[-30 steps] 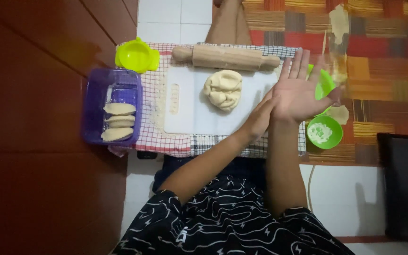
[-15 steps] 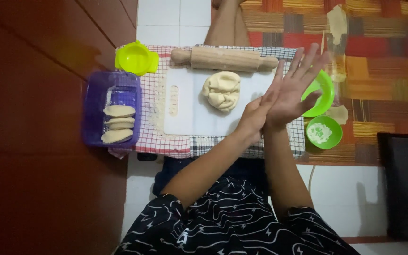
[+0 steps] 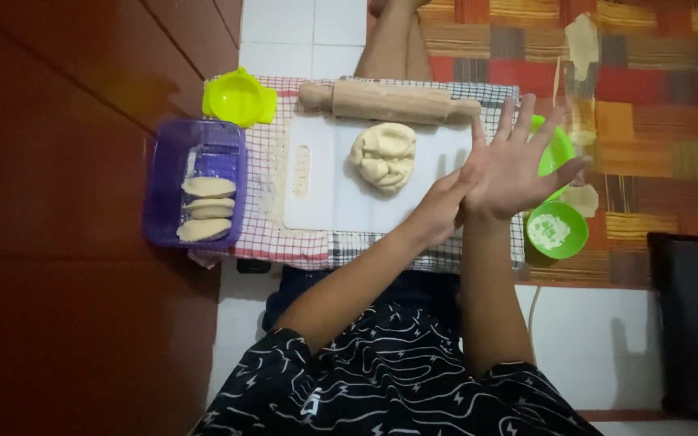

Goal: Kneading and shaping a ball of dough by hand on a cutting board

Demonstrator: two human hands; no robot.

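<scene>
The only screen-like thing is a black rectangular panel [image 3: 695,323] with a thin dark frame. It lies on the floor well to the right of, and nearer the person than, the spread right hand [image 3: 510,165]. Its face is dark, and whether it is truly a screen cannot be told. Far to the left of the left hand [image 3: 438,208] sits a purple translucent plastic tub [image 3: 163,182], rectangular and lidless.

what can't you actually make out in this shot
- Head view: the left hand is partly tucked under the right hand, so what its fingers touch is hidden.
- The upper green bowl is mostly covered by the right hand; its contents cannot be seen.
- The white stuff in the lower green bowl is too small to identify.
- The dark object at right is cut by the frame edge.
</scene>
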